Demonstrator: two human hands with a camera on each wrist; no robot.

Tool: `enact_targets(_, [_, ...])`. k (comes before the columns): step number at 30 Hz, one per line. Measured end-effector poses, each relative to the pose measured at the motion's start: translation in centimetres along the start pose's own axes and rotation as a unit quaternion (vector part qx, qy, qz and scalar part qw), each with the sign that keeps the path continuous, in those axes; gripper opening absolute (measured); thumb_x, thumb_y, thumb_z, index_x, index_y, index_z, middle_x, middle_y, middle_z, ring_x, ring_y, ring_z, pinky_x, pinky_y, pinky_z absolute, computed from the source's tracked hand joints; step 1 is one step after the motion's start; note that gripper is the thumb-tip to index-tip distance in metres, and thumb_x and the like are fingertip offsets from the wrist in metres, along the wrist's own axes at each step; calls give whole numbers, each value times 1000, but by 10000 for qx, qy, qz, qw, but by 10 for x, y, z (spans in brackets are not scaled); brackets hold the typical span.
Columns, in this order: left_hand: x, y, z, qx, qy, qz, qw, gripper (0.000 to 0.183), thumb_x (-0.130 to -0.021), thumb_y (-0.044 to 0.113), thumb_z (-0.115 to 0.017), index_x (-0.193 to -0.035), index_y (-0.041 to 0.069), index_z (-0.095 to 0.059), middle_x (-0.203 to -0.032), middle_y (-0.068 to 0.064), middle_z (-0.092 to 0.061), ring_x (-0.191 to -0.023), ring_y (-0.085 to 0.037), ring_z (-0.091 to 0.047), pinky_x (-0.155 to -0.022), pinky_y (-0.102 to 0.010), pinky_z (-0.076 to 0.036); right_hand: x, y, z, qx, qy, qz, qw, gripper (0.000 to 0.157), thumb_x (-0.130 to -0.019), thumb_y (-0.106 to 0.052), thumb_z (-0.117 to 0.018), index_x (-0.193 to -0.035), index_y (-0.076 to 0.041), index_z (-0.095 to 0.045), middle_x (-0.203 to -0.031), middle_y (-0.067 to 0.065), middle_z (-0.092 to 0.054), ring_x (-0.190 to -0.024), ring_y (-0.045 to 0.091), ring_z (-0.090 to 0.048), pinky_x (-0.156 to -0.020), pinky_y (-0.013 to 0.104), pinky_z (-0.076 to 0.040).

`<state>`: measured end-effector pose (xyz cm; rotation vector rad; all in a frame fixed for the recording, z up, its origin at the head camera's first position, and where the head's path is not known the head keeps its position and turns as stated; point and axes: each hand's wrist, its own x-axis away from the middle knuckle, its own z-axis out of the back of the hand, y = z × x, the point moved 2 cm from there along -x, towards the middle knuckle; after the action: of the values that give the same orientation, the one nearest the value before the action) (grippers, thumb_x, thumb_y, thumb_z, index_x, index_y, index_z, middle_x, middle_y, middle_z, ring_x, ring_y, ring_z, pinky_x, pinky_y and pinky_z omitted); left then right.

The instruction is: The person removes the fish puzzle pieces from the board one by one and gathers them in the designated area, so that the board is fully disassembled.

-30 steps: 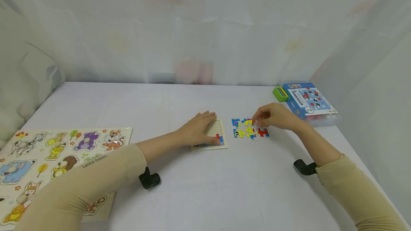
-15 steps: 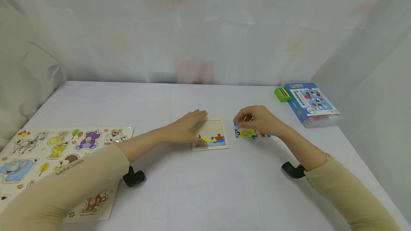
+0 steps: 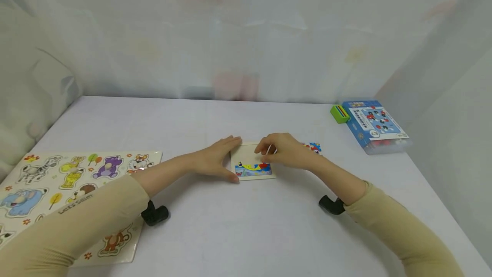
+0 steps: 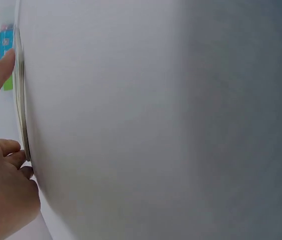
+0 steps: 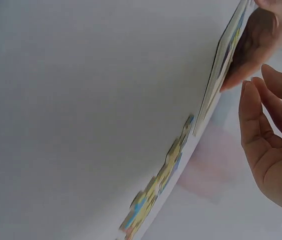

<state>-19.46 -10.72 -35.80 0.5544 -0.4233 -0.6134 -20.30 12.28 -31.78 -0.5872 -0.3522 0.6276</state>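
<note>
1. Tray (image 3: 244, 153) lies on the table (image 3: 238, 225), its near part filled with pieces (image 3: 250, 170).
2. Left hand (image 3: 213, 158) spreads wide against tray's left edge.
3. Right hand (image 3: 284, 151) is above tray, fingertips nearly together; cannot tell whether they pinch anything.
4. Loose pieces (image 3: 315, 146) lie right of tray.

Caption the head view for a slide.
Left hand against a partly filled puzzle tray, right hand poised above it.

Flat, partly full puzzle tray (image 3: 244, 154)

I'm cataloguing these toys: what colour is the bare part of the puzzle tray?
Pale cream; the puzzle tray shows best in the head view.
</note>
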Motion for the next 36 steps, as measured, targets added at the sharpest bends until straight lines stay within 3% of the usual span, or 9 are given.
enact_targets(7, [2, -4, -1, 52, 35, -89, 9999, 112, -77, 48, -80, -158, 4, -16, -168, -10, -12, -157, -34, -2, -127, -58, -10, -9, -9, -9, -48, -246, 245, 9994, 20, -91, -13, -68, -111, -12, -70, -95, 0, -67, -84, 10, -65, -77, 23, -54])
enact_targets(18, [2, -8, -4, 157, 122, -241, 9995, 112, -77, 47, -80, -157, 2, -17, -168, -10, -13, -158, -33, -2, -128, -55, -3, -21, -18, -19, -229, -570, 205, 9979, 29, -86, -11, -74, -114, -8, -68, -89, 0, -64, -77, 8, -62, -73, 20, -52])
enact_targets(36, [2, -9, -4, 204, 122, -151, 9996, 111, -77, 48, -80, -158, 5, -17, -169, -6, -10, -158, -32, 0, -127, -58, -8, -28, -11, -33, 26, -636, 352, 9974, 31, -82, -15, -80, -110, -11, -68, -87, 0, -63, -72, 7, -56, -70, 17, -48])
